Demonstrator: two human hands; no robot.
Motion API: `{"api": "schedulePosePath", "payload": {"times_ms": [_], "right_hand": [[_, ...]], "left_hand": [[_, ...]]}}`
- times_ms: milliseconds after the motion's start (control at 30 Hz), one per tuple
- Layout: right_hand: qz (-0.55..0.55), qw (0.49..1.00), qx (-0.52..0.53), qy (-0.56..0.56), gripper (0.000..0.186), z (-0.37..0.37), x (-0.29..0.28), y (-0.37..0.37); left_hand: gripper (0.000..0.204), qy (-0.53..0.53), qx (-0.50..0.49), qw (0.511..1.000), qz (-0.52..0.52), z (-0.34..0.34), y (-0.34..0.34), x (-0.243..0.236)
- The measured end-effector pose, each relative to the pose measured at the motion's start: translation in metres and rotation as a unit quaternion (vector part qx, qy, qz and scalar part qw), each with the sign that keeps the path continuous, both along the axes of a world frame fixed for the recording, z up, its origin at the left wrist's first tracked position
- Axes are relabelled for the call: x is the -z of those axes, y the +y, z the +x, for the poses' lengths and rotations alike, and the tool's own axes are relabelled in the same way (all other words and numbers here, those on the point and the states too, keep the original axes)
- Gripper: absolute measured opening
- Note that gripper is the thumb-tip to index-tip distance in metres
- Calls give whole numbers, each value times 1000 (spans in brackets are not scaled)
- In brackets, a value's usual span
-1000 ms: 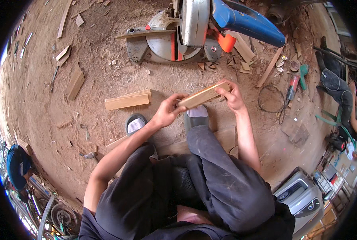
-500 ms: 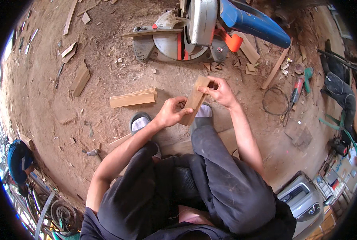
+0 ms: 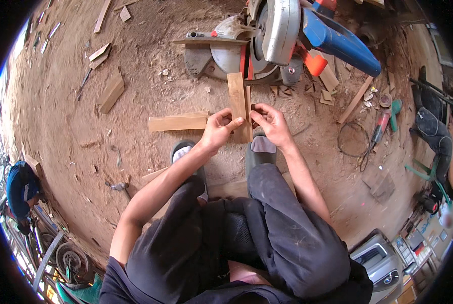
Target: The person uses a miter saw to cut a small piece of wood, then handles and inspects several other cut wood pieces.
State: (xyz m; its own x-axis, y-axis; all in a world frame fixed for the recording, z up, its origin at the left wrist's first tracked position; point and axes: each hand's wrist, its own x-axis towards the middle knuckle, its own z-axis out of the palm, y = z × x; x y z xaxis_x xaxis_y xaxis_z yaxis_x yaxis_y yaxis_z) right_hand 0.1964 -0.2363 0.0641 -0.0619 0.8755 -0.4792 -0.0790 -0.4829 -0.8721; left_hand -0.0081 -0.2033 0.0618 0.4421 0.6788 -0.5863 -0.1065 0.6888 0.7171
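Observation:
Two flat wooden slats are held upright in front of me, above my feet. My left hand (image 3: 219, 130) grips the wider-looking wooden slat (image 3: 237, 99) by its lower left side, thumb across its face. A second slat (image 3: 248, 99) shows edge-on along its right side, and my right hand (image 3: 271, 124) pinches it between thumb and fingers. The slats' upper ends point toward the mitre saw (image 3: 246, 45), which stands on the ground just beyond. Left of my hands, a small stack of similar slats (image 3: 177, 123) lies on the dirt.
Wood offcuts (image 3: 111, 93) are scattered at the left, with a hammer (image 3: 118, 186) nearer my leg. At the right lie a corded red-and-green power tool (image 3: 382, 124) and a long wood strip (image 3: 355, 100). A board (image 3: 228, 190) rests behind my feet.
The slats have turned from slanted to nearly upright, and a second one now shows edge-on beside the first. My right hand has moved down their right side. The view has shifted slightly.

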Motion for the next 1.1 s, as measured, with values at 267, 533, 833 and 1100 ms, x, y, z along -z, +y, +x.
{"api": "schedulePosePath", "payload": {"times_ms": [267, 533, 833, 1100], "right_hand": [[43, 998, 15, -33, 27, -17, 5, -8], [53, 995, 16, -81, 29, -16, 16, -9], [4, 931, -44, -362, 31, 39, 4, -13], [-95, 816, -1, -570, 18, 139, 50, -79]], "left_hand": [[34, 71, 74, 994, 32, -8, -11, 20], [38, 42, 41, 998, 32, 1, -14, 12], [36, 56, 57, 995, 61, -6, -25, 36], [41, 220, 82, 960, 156, 13, -39, 57]]}}
